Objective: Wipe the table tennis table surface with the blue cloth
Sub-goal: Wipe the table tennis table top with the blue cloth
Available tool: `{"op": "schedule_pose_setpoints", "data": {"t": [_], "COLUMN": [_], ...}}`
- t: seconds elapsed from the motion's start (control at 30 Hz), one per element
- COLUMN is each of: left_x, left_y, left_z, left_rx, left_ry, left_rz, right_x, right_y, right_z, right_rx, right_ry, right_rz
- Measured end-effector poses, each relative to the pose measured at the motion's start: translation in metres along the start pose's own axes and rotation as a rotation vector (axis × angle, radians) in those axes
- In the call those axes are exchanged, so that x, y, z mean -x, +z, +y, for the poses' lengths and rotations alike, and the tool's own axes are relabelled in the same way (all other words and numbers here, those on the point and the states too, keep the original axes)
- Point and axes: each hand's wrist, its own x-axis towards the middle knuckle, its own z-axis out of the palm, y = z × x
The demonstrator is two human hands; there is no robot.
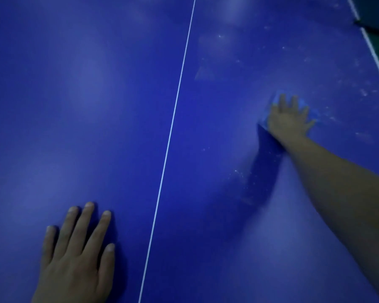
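The blue table tennis table (pixel 85 95) fills the view, split by a thin white centre line (pixel 173 119). My right hand (pixel 290 119) reaches far out over the right half with its fingers spread flat, pressing the light blue cloth (pixel 304 104) onto the surface. Only the cloth's edges show around the fingers. My left hand (pixel 79 254) rests flat on the left half near the front, fingers straight and slightly spread, holding nothing. White dusty specks (pixel 363 92) lie scattered on the surface around and beyond the cloth.
The table's right edge with its white border line (pixel 374 55) runs diagonally at the upper right. Beyond it lie a dark object (pixel 376 16) and green floor. My right forearm casts a dark shadow (pixel 265 167) on the table.
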Motion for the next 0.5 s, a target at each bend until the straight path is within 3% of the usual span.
{"op": "schedule_pose_setpoints", "data": {"t": [0.07, 0.13, 0.2, 0.27, 0.33, 0.37, 0.47, 0.5], "left_x": [-0.001, 0.000, 0.001, 0.000, -0.001, -0.001, 0.000, 0.000], "left_y": [0.000, -0.002, -0.002, -0.001, -0.001, -0.001, -0.002, -0.002], "left_z": [0.001, 0.000, 0.001, 0.003, 0.003, 0.002, 0.001, 0.000], "left_rx": [-0.002, 0.012, 0.004, 0.003, 0.000, -0.002, 0.005, -0.001], "left_ry": [-0.006, -0.005, 0.001, 0.000, 0.005, 0.007, -0.009, -0.011], "left_rz": [-0.029, -0.053, -0.038, -0.034, -0.039, -0.047, -0.089, -0.109], "right_x": [-0.007, 0.019, 0.074, 0.138, 0.146, 0.124, 0.041, 0.025], "right_y": [-0.007, 0.000, 0.010, 0.020, 0.017, 0.012, 0.002, 0.000], "right_z": [0.024, 0.018, 0.013, 0.021, 0.032, 0.032, 0.017, 0.008], "right_rx": [-0.049, -0.022, 0.078, 0.136, 0.156, 0.166, 0.168, 0.123], "right_ry": [0.092, -0.008, -0.351, -0.850, -1.097, -1.056, -0.589, -0.515], "right_rz": [-0.021, -0.011, 0.011, -0.022, -0.094, -0.082, -0.019, -0.044]}}
